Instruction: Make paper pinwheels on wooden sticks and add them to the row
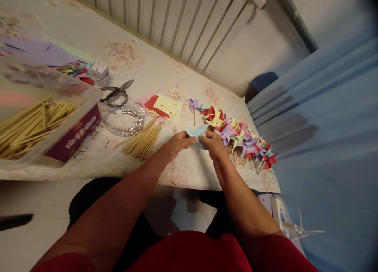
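Note:
Both my hands meet over the table's near edge on a light blue paper piece point(197, 132). My left hand point(177, 144) pinches its left side with fingers closed. My right hand point(215, 144) grips its right side, fingers curled. A row of finished paper pinwheels point(236, 136) in red, yellow, purple and pink lies just right of my hands. A bundle of thin wooden sticks point(144, 140) lies just left of them. A stack of red and yellow paper squares point(165, 106) sits behind.
Black scissors point(116, 92) rest on a clear round container point(122, 118). A clear box of sticks point(32, 124) stands at the left, with coloured paper sheets point(38, 53) and a small white box point(99, 69) behind. A radiator runs along the back; blue fabric hangs at the right.

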A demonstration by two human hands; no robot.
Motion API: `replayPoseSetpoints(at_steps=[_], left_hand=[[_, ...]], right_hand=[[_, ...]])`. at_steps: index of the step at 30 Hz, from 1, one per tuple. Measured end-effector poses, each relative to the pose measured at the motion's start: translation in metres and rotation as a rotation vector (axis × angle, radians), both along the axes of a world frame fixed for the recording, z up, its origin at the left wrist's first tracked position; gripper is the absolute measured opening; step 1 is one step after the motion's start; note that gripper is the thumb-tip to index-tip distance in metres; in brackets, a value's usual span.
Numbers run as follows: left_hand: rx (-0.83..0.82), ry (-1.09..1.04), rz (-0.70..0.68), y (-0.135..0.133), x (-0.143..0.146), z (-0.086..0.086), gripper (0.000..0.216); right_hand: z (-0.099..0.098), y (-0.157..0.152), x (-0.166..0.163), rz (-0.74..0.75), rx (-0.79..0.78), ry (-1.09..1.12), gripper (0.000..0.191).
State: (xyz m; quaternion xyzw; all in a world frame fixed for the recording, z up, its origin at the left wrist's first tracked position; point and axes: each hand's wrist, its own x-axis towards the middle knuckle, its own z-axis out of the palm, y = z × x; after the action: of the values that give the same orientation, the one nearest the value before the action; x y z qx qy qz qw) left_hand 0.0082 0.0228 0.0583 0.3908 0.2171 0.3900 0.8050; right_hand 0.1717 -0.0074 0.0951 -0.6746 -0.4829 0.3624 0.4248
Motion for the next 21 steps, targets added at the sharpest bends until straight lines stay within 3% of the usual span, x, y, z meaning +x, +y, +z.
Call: replayPoseSetpoints(at_steps=[3, 10, 21], left_hand=[[0.044, 0.013, 0.065, -0.002, 0.004, 0.001, 0.042], [-0.064, 0.125, 0.191, -0.002, 0.006, -0.004, 0.031], [-0.072, 0.053, 0.182, -0.003, 0.007, -0.001, 0.028]], right_hand=[[-0.003, -0.001, -0.009, -0.040, 0.002, 0.050, 0.022], [-0.002, -0.003, -0.025, -0.063, 0.001, 0.216, 0.022], [-0.005, -0.003, -0.029, -0.085, -0.032, 0.232, 0.023]])
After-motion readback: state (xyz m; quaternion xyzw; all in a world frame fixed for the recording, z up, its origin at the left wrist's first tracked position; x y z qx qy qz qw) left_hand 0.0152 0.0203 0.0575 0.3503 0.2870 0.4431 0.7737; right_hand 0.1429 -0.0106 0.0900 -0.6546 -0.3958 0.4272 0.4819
